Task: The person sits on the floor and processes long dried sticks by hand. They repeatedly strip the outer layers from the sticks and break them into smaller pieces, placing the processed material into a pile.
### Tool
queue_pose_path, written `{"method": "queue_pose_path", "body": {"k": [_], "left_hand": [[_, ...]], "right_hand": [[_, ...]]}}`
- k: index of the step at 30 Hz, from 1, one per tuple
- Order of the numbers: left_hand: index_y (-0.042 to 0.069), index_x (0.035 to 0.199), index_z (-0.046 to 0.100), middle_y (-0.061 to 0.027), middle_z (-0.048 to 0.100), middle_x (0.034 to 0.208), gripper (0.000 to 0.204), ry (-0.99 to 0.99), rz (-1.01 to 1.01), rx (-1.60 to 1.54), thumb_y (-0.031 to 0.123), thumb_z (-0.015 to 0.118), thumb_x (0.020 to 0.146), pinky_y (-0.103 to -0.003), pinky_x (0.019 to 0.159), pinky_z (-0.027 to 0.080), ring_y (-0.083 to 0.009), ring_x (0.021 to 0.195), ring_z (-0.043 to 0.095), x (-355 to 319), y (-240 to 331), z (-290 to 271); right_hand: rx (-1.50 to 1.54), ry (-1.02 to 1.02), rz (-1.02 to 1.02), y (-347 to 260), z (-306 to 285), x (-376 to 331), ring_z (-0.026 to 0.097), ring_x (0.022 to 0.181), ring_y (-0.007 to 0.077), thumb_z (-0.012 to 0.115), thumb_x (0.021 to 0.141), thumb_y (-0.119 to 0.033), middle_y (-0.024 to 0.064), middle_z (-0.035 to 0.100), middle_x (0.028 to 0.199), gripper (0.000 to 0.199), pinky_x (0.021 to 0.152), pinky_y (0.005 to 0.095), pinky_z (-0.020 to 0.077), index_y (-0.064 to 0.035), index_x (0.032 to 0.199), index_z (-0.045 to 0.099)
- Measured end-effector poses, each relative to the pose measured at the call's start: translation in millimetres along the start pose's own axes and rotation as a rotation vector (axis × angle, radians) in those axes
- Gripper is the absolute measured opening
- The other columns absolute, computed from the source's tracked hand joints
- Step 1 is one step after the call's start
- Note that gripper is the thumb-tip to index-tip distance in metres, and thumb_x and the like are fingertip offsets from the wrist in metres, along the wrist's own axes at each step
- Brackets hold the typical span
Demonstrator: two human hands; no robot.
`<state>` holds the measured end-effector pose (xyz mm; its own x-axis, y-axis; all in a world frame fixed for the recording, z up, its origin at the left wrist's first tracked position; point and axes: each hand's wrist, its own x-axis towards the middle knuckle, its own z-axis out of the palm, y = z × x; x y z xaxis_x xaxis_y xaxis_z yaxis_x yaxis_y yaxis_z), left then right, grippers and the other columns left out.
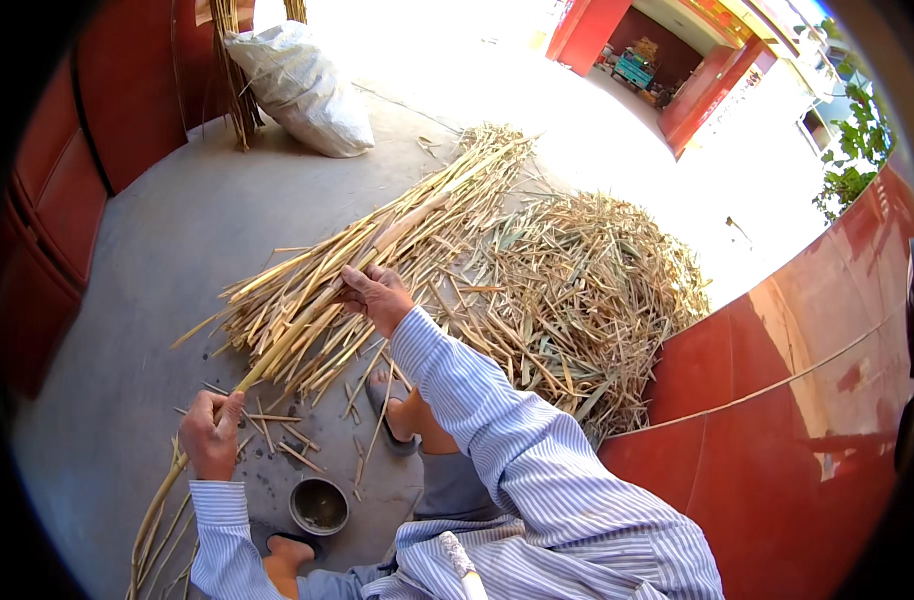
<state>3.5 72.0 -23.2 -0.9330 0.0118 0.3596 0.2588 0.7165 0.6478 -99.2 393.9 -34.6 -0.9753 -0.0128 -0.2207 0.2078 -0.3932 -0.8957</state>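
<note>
A long dry reed stalk (290, 335) slants up from the lower left, over a bundle of reeds. Low on it, my left hand (212, 435) is wrapped round the stalk in a fist. Farther up, my right hand (377, 298) is closed, thumb and fingers pinched at the stalk's pale upper part. What exactly lies between those fingertips is partly hidden. Beneath and beyond the hands, the bundle of straw-coloured reeds (417, 225) lies on the grey ground. Several more stalks (162, 520) extend below my left hand.
A heap of stripped leaves (597, 300) lies to the right, beside a red panel (767, 420). Near my feet stands a round metal bowl (319, 505) among short reed pieces. A white sack (302, 90) leans near red doors (127, 90). A cigarette (464, 570) juts in below.
</note>
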Motion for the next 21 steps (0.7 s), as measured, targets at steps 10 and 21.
{"method": "queue_pose_path", "body": {"k": [10, 21], "left_hand": [[0.005, 0.074, 0.058, 0.0003, 0.055, 0.057, 0.046, -0.566, -0.588, -0.613, 0.047, 0.071, 0.084, -0.021, 0.042, 0.032, -0.0049, 0.047, 0.045, 4.5, -52.6, -50.8], [0.001, 0.075, 0.061, -0.0054, 0.058, 0.06, 0.041, -0.126, -0.008, -0.12, 0.039, 0.068, 0.088, -0.029, 0.05, 0.041, -0.0095, 0.055, 0.052, 14.2, -2.5, -25.4]], "right_hand": [[0.293, -0.204, -0.479, -21.6, -11.7, -5.7, 0.068, 0.092, 0.024, 0.062, 0.094, -0.017, 0.0105, 0.068, 0.099, 0.02, 0.084, 0.0328, 0.0573, -0.0011, 0.107, 0.061], [0.202, -0.187, -0.066, 4.5, 2.0, -0.3, 0.068, 0.087, 0.016, 0.062, 0.094, -0.022, 0.009, 0.07, 0.101, 0.021, 0.072, 0.0282, 0.0575, -0.0046, 0.106, 0.061]]}}
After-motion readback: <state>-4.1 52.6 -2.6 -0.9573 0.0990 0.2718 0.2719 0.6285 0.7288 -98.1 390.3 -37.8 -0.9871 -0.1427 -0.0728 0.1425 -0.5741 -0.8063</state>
